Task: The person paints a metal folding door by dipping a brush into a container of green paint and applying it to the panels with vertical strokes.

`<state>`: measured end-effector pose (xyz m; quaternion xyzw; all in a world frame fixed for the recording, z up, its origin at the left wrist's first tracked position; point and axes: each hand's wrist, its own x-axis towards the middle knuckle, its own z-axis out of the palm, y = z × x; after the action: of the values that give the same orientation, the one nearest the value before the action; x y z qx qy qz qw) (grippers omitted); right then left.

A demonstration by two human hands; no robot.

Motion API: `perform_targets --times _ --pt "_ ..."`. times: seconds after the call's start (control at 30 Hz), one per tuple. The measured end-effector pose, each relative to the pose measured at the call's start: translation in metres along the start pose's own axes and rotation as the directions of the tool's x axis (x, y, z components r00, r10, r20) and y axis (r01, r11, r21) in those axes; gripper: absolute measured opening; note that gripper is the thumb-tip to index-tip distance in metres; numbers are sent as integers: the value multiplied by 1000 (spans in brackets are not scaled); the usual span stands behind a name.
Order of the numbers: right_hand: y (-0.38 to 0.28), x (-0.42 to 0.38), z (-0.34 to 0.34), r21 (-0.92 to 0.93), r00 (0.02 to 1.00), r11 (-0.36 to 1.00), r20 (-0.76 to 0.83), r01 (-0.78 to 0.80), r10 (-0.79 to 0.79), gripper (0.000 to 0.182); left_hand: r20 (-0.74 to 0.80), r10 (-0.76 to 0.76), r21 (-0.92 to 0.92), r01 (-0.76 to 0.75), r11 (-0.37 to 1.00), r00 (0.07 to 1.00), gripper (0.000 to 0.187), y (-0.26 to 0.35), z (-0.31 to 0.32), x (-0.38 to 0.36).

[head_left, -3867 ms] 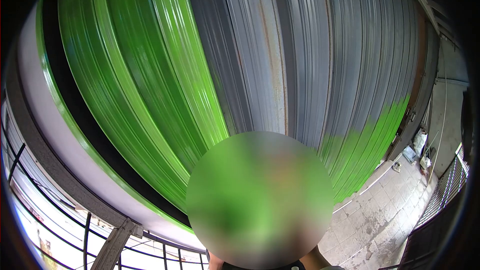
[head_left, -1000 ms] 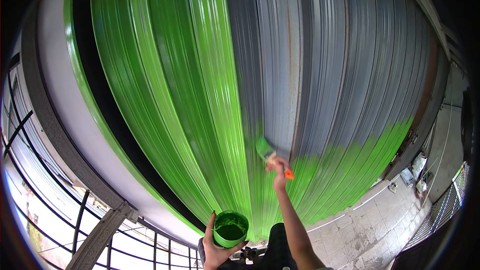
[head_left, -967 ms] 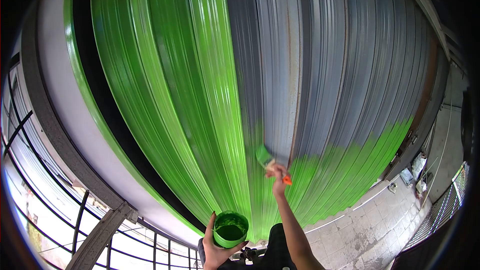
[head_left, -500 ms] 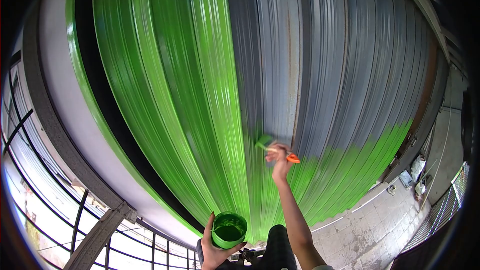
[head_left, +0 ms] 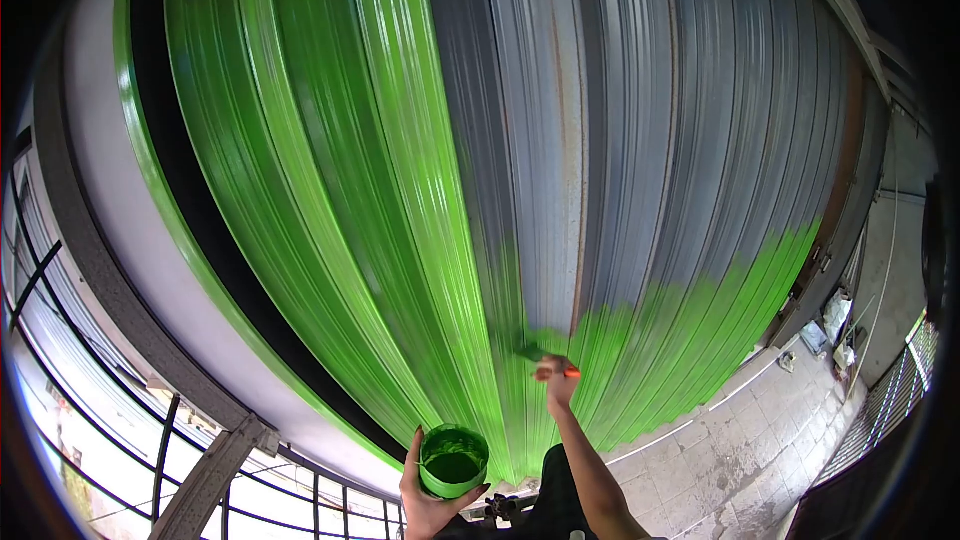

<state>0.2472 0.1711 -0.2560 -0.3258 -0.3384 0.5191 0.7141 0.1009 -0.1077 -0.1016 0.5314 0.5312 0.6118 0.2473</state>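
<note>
My left hand [head_left: 428, 508] is wrapped round a small round tub of green paint [head_left: 453, 462], held low with its mouth facing up. Above it to the right, my right hand [head_left: 555, 374] grips a paintbrush [head_left: 529, 349] by its handle, whose orange end sticks out to the right. Green bristles lie against the ribbed metal panel [head_left: 620, 120], at the lower part of a grey rib. The panel is glossy green on the left and along the bottom, and bare grey with rust streaks at the upper middle and right.
A white wall strip and a grey metal frame [head_left: 205, 390] run down the left, with black window bars [head_left: 163, 450] beyond. Pale tiles [head_left: 700, 470] cover the floor at lower right. Several small items [head_left: 838, 315] lie by the far right edge.
My right hand has moved down the panel with the brush, and fresh green shows along the grey rib there. My left hand still holds the tub low down.
</note>
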Motion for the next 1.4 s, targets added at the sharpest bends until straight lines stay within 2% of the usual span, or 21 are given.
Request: perform_targets --times 0.03,0.23,0.33,0.4,0.47,0.53,0.6,0.67,0.73,0.83,0.9,0.97,1.03,1.07,1.13,1.23,1.4 --pt "-4 7 8 13 1000 1000 -18 20 -19 18 -4 0 -1 0 1000 1000 108 2 -1 1" --pt "-168 43 138 65 978 981 86 184 -189 16 -16 14 -32 -15 999 1000 108 1 1 5" --pt "-208 47 169 252 898 881 83 401 -432 16 -8 16 -5 -16 1000 1000 108 0 1 5" --pt "-224 43 174 240 829 825 114 511 -547 17 0 1 -24 -1 1000 1000 108 -1 1 4" --pt "-209 43 166 192 784 798 161 572 -600 16 -6 -1 2 1 1000 1000 108 -2 0 1" --pt "-148 50 135 107 759 790 227 603 -610 15 -5 7 1 -7 1000 1000 108 -4 1 4" --pt "-97 36 91 31 817 844 233 535 -527 11 -3 2 -21 -2 1000 1000 109 -6 -1 1" --pt "-60 19 48 -139 736 750 373 647 -566 7 -9 -6 -24 6 1000 1000 109 -7 -2 -1" --pt "-32 7 15 -370 729 642 486 671 -482 4 -7 -26 -39 26 999 1000 109 -8 -3 -3" --pt "-52 9 19 -544 649 354 621 761 -440 3 -2 6 6 -6 1000 1000 108 -11 -6 -2" --pt "-77 30 50 -475 563 302 677 826 -474 6 -12 -22 -12 22 1000 1000 108 -8 -4 -2" --pt "-115 48 86 -457 486 180 745 871 -457 7 -24 -20 -26 20 999 999 108 -6 -3 0" --pt "-149 65 116 -404 422 150 760 902 -494 7 -31 -7 -34 6 999 999 108 -5 -4 -2" --pt "-167 69 128 -368 356 92 759 925 -544 6 -34 -12 -31 11 999 999 108 -5 -4 -2" --pt "-207 59 148 -314 235 16 674 949 -700 2 -37 -24 -26 23 999 999 108 -4 -4 -1" --pt "-211 55 141 -302 142 -53 587 952 -797 7 -42 -21 -24 20 1000 999 108 -5 -3 -1" --pt "-101 40 70 -327 210 -76 750 942 -628 13 -38 -28 -43 26 999 999 108 -9 -5 -1"
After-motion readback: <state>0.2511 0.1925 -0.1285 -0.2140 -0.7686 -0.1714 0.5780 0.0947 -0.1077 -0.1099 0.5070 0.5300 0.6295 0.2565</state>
